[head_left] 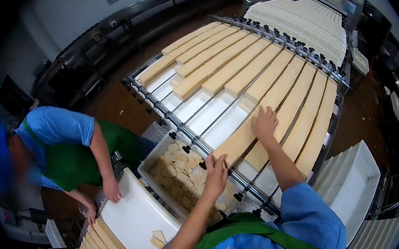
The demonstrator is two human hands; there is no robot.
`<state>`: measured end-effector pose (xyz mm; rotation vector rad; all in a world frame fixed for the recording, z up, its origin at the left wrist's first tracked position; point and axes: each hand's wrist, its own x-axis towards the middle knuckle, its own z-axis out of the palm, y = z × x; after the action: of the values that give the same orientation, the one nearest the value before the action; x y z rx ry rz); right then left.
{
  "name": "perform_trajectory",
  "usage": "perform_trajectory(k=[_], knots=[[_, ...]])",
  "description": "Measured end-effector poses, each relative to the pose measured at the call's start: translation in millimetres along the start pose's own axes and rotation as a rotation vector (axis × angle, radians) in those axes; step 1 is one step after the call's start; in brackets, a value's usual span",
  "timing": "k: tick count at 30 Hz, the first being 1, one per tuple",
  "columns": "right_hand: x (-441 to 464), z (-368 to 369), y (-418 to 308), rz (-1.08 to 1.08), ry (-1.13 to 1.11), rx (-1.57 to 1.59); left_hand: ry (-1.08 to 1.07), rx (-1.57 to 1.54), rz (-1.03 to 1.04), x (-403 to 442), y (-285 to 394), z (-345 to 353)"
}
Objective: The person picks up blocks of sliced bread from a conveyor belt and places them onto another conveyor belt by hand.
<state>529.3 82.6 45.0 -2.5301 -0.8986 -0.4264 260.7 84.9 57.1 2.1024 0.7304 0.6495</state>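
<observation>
Long pale loaves (299, 110) lie in rows between metal rails on a white conveyor (225, 122). On top of one loaf (237, 142) rests my right hand (265, 124), its fingers spread. At the near end of that same loaf, beside the metal cross bar (196, 139), my left hand (216, 171) touches the end face with its fingers apart. Neither hand is wrapped round the loaf.
Below the bar stands a bin (142, 167) of bread pieces. At left a co-worker (67, 151) in a green apron touches bread strips (106, 248) beside a white board (138, 212). A white tray (349, 187) stands at right.
</observation>
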Motion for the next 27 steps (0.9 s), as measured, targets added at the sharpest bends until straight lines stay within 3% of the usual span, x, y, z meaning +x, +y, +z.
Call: perform_trajectory(k=[1,4,6,9,13,18,20,22,23,27], knots=[[-14.5,-1.2,-8.8,-0.094,0.124,0.051,0.006,0.001,0.007,1.2,0.9,0.1],[-65.3,-17.9,-37.6,-0.362,0.021,0.541,0.036,-0.049,-0.035,-3.4,5.1,-5.5],[-100.2,-37.0,-56.9,-0.566,-0.034,0.674,0.038,-0.165,-0.175,-13.7,9.1,-18.3],[-125.9,-63.2,-72.5,-0.768,-0.158,0.441,0.224,-0.042,-0.06,-38.4,-10.8,-33.3],[-129.1,-60.9,-78.4,-0.647,-0.124,0.291,0.28,0.076,-0.116,-87.9,-28.2,-63.4],[-130.9,-60.0,-94.9,-0.717,-0.182,0.189,0.306,0.062,-0.375,-177.0,-76.2,-89.0],[-127.8,-63.0,-100.8,-0.765,-0.228,0.116,0.265,0.313,-0.245,-235.0,-141.6,-88.3],[-125.2,-59.7,-98.2,-0.761,-0.215,0.155,0.191,0.362,-0.381,-266.9,-143.2,-94.2],[-128.3,-57.8,-96.0,-0.751,-0.22,0.193,0.22,0.445,-0.215,-287.7,-153.7,-96.4],[-129.8,-49.1,-89.7,-0.802,-0.037,0.185,0.277,0.436,-0.257,-315.3,-120.2,-102.6]])
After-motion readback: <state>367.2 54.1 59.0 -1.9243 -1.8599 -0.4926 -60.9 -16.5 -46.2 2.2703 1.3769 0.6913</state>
